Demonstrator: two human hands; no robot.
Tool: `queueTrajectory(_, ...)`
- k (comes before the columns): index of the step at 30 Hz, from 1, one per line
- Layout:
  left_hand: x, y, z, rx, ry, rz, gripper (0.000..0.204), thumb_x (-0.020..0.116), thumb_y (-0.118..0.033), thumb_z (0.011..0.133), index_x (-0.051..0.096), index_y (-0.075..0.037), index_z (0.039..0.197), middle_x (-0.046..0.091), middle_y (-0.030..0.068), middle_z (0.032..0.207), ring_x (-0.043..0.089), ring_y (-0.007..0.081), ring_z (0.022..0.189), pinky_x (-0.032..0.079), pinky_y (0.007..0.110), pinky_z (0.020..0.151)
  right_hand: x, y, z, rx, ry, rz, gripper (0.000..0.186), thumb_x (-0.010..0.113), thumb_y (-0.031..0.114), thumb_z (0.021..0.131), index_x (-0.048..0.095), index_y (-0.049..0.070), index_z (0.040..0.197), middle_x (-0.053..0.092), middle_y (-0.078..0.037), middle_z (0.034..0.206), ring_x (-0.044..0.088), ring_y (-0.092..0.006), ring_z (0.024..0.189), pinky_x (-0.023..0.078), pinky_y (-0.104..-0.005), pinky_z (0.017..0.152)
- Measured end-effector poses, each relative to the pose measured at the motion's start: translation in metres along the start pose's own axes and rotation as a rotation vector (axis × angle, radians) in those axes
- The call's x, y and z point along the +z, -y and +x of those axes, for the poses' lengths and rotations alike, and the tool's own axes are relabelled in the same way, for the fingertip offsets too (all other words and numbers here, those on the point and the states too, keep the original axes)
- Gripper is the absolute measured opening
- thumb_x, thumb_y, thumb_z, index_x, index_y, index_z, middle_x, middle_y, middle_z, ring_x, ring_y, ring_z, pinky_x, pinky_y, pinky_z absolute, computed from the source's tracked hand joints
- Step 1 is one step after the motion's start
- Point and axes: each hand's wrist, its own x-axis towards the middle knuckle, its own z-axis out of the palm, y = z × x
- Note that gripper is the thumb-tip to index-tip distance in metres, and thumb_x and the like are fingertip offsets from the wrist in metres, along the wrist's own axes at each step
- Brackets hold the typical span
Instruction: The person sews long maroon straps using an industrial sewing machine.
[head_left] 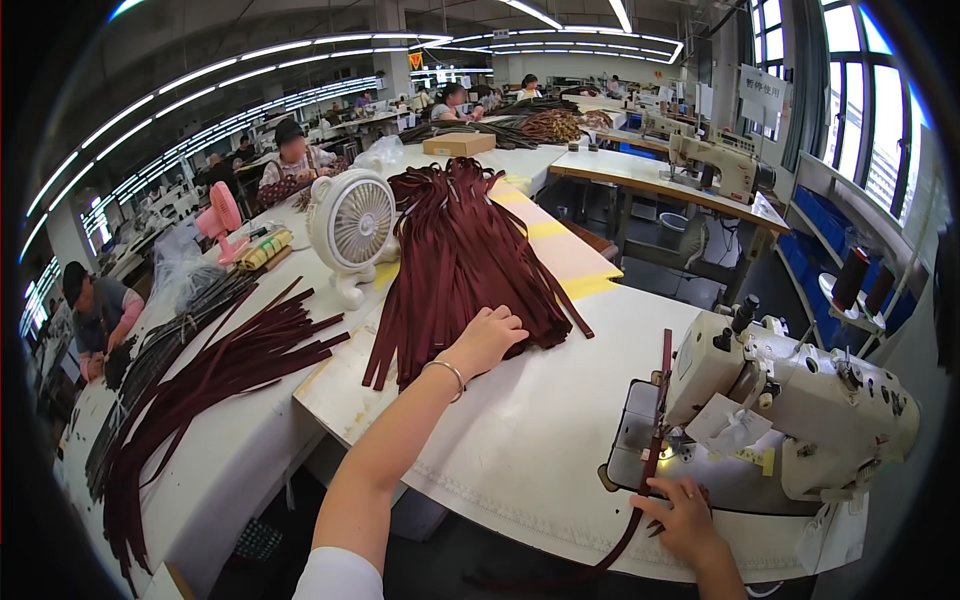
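Across the white sewing table (500, 430): maroon strip (652, 465) at the machine, left hand (488, 338) on the heap

From my remote seat I saw the table as the broadest thing, its near edge slanting down toward the lower right. Past its left corner, a long white bench (250, 430) carried a loose spread of dark maroon strips (210, 400), with grey strips (150, 365) along their left side.

At the table's right end stood a pale sewing machine (800, 390). Toward its far edge lay the thick maroon heap (450, 250), its ends fanned toward me, and just left of that stood a white fan (355, 222).

My left hand rested on the heap's near end with fingers curled; I could not tell whether they gripped any strips. My right hand (688, 522) held the single strip narrowly between thumb and fingers near the table's near edge. That strip ran lengthwise past the machine's needle area, and its near tail curved leftward beyond the edge. Smallest was a metal bangle (452, 378) on my left wrist.
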Motion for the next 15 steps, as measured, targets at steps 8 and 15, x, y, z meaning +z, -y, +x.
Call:
queueTrajectory(8, -0.036, 0.021, -0.027, -0.045, -0.291, 0.287, 0.005, 0.056, -0.004, 0.062, 0.054, -0.006, 0.066, 0.049, 0.0067, 0.074, 0.051, 0.0212, 0.077, 0.046, 0.032, 0.070, 0.000, -0.002, 0.001, -0.014, -0.028, 0.022, 0.049, 0.059, -0.003, 0.059, 0.065, 0.023, 0.100, 0.053, 0.000, 0.113, 0.047, -0.0254, 0.092, 0.040, -0.0371, 0.080)
queueTrajectory(15, -0.058, 0.001, -0.011, -0.633, 0.550, 0.320, 0.011, 0.058, -0.004, 0.069, 0.067, -0.005, 0.076, 0.062, 0.0135, 0.090, 0.059, 0.0244, 0.092, 0.051, 0.035, 0.073, -0.001, -0.002, 0.002, 0.001, -0.010, 0.009, 0.051, 0.059, -0.004, 0.057, 0.065, 0.023, 0.100, 0.053, 0.000, 0.113, 0.047, -0.0253, 0.092, 0.040, -0.0368, 0.081)
